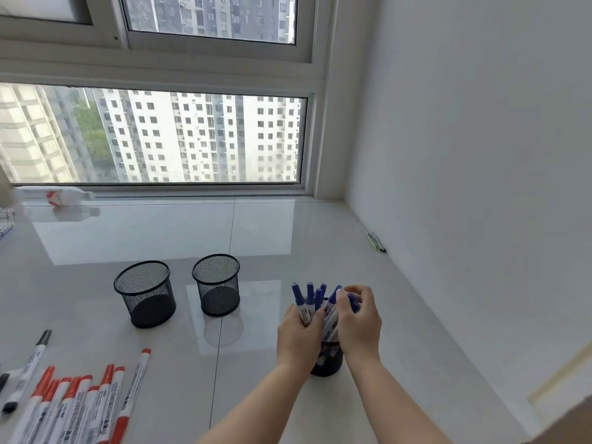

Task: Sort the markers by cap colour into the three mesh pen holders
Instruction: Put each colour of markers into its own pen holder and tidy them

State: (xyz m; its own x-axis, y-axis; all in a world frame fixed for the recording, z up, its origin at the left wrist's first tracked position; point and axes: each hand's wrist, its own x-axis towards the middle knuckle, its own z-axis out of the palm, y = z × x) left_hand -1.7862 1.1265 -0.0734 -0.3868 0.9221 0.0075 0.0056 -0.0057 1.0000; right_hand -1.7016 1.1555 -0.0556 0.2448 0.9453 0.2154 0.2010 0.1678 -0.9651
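On the glossy white worktop (pixel 288 238) under a window, red-capped markers (pixel 73 408) lie at left with three black-capped ones (pixel 35 357); two mesh holders (pixel 144 293) stand bare; the third holder (pixel 326 360) carries six blue markers (pixel 301 299), left hand (pixel 299 334) and right hand (pixel 358 318) fingers clamped on them.

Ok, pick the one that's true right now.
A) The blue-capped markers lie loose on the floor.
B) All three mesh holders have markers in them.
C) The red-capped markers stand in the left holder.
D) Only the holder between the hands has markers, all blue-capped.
D: the blue-capped markers stand in the holder between the left hand and right hand; the other two holders are empty.
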